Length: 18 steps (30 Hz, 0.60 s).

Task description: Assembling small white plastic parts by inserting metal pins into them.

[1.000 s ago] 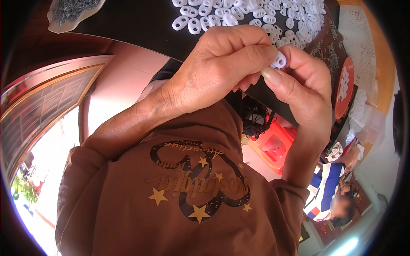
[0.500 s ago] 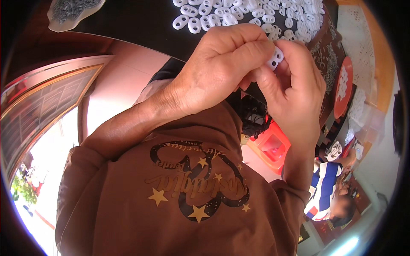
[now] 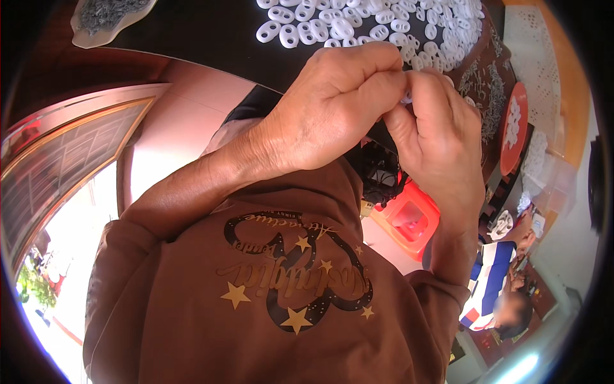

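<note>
My left hand (image 3: 342, 102) and my right hand (image 3: 438, 131) meet at their fingertips in front of the dark table's edge. Between the pinched fingers sits a small white two-hole plastic cord lock (image 3: 407, 96), of which only a sliver shows. Both hands are closed on it; whether a second small part is in there is hidden. Just beyond the fingers lies a pile of similar white two-hole pieces (image 3: 342, 27), spread over the dark table (image 3: 211, 41).
A pale tray (image 3: 83, 40) of small grey metal springs stands far left. More loose springs (image 3: 489, 96) lie at the right, near a red plate (image 3: 511, 153) with white pieces. Below are a red stool (image 3: 419, 233) and, lower right, another person (image 3: 489, 275).
My fingers have closed further over the white cord lock, so it is now nearly hidden. The right hand has turned slightly; both hands stay in about the same place.
</note>
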Available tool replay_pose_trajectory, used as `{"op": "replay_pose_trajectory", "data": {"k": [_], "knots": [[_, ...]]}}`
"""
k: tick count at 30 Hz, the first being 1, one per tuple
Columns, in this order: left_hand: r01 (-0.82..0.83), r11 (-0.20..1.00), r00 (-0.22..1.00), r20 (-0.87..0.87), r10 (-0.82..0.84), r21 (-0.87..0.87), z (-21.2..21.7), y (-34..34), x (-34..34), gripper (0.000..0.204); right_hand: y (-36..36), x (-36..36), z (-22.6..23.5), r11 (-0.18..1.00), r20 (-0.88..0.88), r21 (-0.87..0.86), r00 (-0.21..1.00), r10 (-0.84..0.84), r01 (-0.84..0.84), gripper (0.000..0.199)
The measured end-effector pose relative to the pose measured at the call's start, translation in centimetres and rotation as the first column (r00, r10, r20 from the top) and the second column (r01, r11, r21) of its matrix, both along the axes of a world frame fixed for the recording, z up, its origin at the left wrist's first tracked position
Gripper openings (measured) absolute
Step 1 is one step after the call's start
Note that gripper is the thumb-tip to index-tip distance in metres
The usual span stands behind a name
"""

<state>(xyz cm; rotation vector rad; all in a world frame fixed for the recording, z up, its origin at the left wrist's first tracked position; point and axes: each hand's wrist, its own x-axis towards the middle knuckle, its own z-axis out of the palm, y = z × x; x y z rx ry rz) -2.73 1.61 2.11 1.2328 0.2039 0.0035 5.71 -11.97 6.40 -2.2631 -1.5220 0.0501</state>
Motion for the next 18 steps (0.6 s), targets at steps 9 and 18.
{"op": "replay_pose_trajectory", "data": {"k": [9, 18], "knots": [[0.039, 0.995, 0.997, 0.058, -0.045, 0.095, -0.1, 0.0, 0.3, 0.022, -0.3, -0.2, -0.3, 1.000, 0.071, -0.027, 0.997, -0.010, 0.012, 0.025], [-0.035, 0.990, 0.997, 0.077, 0.024, 0.136, -0.5, -0.1, 0.4, 0.024, 0.0, -0.3, -0.3, 0.999, 0.024, -0.035, 0.999, -0.039, 0.040, 0.020]]}}
